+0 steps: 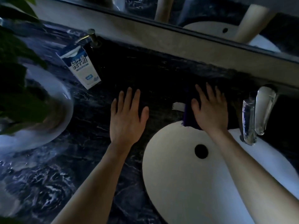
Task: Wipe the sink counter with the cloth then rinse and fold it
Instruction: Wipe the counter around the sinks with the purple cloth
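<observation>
**Both my hands flat on the dark table, the right one on the cloth**

Head view: I look down at a dark marbled table (90,159) with a white sink (178,183) sunk into it at about 5 o'clock. Its round drain hole (201,151) shows dark in the basin.

My right hand (209,109) lies at roughly 2 o'clock from the middle of the view, fingers straight and spread wide, palm pressed flat on the cloth (188,117). The cloth is dark purple and sits on the table at the sink's far rim, its near edge just overhanging the basin. A small white tag (178,106) sticks out at the cloth's 9 o'clock side.

My left hand (127,115) rests near the middle of the view, fingers straight and a little apart, flat on something dark; in this dim light I cannot tell whether that is bare table or more of the cloth. It grips nothing.

At 3 o'clock from my right hand stands a chrome tap (258,110), its spout reaching over the sink's rim. At 10 o'clock a blue and white carton (80,67) stands on the table, with a metal pump dispenser (92,38) just behind it. A second white basin (51,101) lies at 9 o'clock, partly covered by green plant leaves (14,75). A mirror (210,16) runs along the wall at 12 o'clock.
</observation>
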Available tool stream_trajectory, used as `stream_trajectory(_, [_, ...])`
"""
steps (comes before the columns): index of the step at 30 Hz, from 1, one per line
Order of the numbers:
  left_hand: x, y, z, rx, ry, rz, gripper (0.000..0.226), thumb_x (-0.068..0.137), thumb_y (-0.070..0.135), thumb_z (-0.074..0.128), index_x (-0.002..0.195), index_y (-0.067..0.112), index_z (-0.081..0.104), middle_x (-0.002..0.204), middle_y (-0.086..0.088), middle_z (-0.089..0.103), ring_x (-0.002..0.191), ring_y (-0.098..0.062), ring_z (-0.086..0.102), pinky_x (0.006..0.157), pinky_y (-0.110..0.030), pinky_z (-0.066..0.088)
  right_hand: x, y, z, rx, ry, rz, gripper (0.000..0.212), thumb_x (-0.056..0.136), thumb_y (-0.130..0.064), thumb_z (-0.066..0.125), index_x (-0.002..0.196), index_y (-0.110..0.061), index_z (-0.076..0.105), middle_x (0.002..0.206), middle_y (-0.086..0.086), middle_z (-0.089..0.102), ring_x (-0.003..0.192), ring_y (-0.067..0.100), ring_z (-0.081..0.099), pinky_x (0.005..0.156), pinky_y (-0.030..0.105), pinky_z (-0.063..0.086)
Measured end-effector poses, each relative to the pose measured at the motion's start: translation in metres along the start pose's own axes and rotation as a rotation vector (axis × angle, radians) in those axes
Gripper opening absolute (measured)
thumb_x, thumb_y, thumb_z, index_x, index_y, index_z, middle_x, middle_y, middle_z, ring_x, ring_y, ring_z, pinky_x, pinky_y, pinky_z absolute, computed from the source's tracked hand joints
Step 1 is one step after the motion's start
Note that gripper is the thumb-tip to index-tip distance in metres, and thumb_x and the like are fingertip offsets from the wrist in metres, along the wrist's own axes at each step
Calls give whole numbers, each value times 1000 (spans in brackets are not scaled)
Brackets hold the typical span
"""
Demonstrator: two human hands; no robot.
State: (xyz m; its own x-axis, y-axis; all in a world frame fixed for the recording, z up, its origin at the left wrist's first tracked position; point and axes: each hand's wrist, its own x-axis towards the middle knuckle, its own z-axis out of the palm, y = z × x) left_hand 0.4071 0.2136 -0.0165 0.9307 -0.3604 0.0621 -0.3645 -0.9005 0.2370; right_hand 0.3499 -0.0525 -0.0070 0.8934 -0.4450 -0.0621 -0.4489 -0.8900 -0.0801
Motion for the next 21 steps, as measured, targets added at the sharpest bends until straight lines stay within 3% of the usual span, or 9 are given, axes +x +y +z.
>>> stream_trajectory(4, [2,8,-2,-17,-17,-24,66,105,55,16,160,17,20,165,-12,28,154,-33,21,123,-53,21,5,-52,4,-5,-30,99,63,100,-54,23,160,-35,20,171,3,16,156,39,10,123,61,9])
stream_trajectory(9, [0,8,-4,-105,7,-54,69,106,54,14,161,13,10,165,-13,28,154,-29,23,124,-50,21,10,-141,10,-20,-47,-302,61,102,-59,23,160,-40,14,172,-1,11,157,37,5,123,60,5])
stream_trajectory(13, [0,5,-4,-176,17,-97,71,104,57,13,160,13,10,165,-18,24,154,-31,19,125,-48,18,19,-150,11,-14,-81,-510,60,101,-63,22,158,-45,19,171,-5,15,157,33,8,125,56,4])
stream_trajectory(17, [0,3,-5,-169,25,-67,72,103,60,16,160,16,13,167,-15,21,155,-30,18,125,-49,18,18,-83,7,57,-19,-240,57,99,-63,27,154,-48,29,167,-7,28,156,26,18,124,55,10])
stream_trajectory(21, [0,2,-4,-161,14,-59,69,104,57,18,160,17,14,167,-12,22,156,-29,16,126,-48,16,3,-8,0,41,28,-1,59,100,-56,26,155,-38,33,166,2,31,153,33,23,125,54,15])
